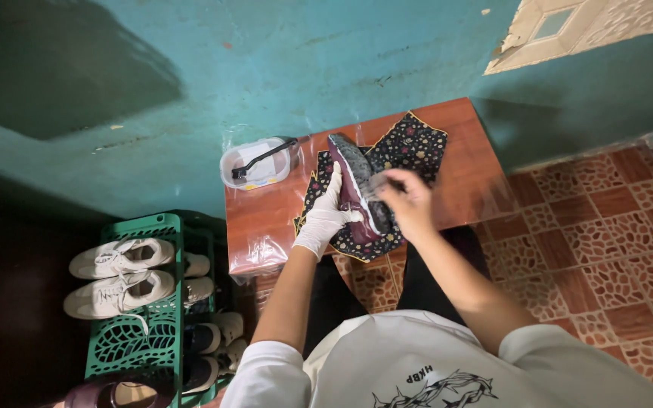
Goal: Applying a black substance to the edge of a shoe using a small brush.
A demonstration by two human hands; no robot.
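My left hand (325, 214), in a white glove, grips a dark maroon shoe (353, 181) held on its side over a small wooden table (462, 159). My bare right hand (408, 202) presses a small item, blurred by motion, against the shoe's sole near the heel; what it is I cannot tell. A black floral cloth (410, 143) lies spread on the table under the shoe.
A clear plastic tub (255, 165) with a black-handled brush stands at the table's back left. A green plastic shoe rack (149, 302) with white sneakers (119, 276) stands at the left. A teal wall rises behind; patterned brown floor tiles (598, 242) lie at the right.
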